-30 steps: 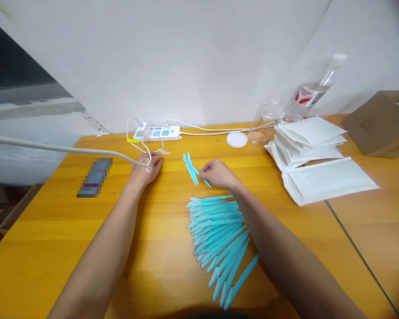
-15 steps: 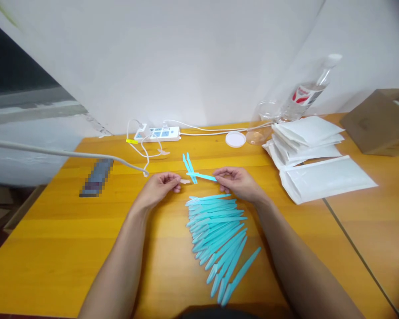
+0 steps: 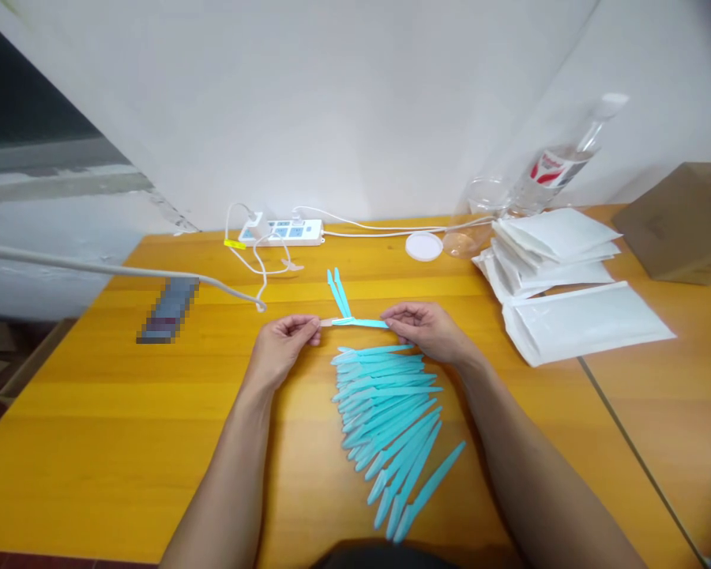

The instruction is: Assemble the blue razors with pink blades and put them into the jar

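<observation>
A small pale, translucent piece (image 3: 327,322) is pinched between the thumb and finger of my left hand (image 3: 288,341). My right hand (image 3: 420,328) grips the right end of a turquoise stick (image 3: 368,323) with a narrow head. The stick's left end meets the pale piece between my hands. Two more turquoise sticks (image 3: 340,294) lie just behind, their near ends hidden around the held stick. Closer to me, a fanned pile of many turquoise sticks (image 3: 385,403) with clear-looking tips covers the middle of the wooden table (image 3: 124,442).
A power strip (image 3: 296,231) with white cables sits by the wall. A phone (image 3: 169,310) lies left, a cable above it. At the back right are a white lid (image 3: 424,246), a clear container (image 3: 465,237), a bottle (image 3: 554,170), white padded envelopes (image 3: 589,320) and a cardboard box (image 3: 681,225).
The pale piece and the held stick's head have come together and now lie in line. The stick has levelled out. The view has shifted slightly.
</observation>
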`<state>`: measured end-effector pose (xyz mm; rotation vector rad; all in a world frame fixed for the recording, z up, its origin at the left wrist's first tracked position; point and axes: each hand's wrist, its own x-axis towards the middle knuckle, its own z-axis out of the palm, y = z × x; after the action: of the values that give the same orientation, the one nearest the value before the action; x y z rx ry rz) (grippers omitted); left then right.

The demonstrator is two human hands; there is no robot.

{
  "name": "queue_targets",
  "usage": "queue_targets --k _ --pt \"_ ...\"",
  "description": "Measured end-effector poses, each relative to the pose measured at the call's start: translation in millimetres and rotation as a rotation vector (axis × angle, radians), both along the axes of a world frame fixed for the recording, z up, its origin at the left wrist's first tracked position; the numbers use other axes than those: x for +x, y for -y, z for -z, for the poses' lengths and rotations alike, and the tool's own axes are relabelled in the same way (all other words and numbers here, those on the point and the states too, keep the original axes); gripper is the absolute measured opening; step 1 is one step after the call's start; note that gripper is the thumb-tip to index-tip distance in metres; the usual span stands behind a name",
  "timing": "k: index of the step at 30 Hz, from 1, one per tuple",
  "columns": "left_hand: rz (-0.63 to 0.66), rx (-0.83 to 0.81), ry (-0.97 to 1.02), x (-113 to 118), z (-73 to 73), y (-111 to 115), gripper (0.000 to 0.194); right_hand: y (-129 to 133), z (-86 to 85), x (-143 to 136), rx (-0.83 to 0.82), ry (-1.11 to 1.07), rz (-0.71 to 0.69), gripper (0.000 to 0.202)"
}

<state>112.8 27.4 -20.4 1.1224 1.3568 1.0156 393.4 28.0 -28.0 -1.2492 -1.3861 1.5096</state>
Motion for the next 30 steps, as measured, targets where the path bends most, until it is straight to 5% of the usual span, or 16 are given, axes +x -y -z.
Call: queue_targets --k 9,14,20,24,27,30 --pt "0.067 0.005 -0.062 10.4 -0.1 3.4 0.041 1.1 -2.4 -3.3 -0.028 0.013 -0.034 0.041" --pt "0.130 -0.009 -0.069 15.8 -13.1 13.2 0.038 4.5 -5.2 -2.5 -0.039 0.013 -0.078 0.042" --pt "0.145 -0.105 -0.103 12.4 -22.3 67.2 0.030 -15.4 -9.1 1.7 0.115 0.335 0.084 0.041" --pt "0.180 -0.135 -0.187 18.5 -16.0 98.6 0.031 -40.8 -20.6 -29.1 0.216 0.645 0.053 0.034" --pt "0.162 -0.078 -0.332 10.5 -13.2 91.3 0.033 -55.0 -27.3 -61.5 0.289 0.844 0.031 0.038" --pt "0.085 0.100 -0.543 -6.4 -9.0 48.5 0.035 -61.2 -28.0 -84.1 0.259 1.005 -0.043 0.039"
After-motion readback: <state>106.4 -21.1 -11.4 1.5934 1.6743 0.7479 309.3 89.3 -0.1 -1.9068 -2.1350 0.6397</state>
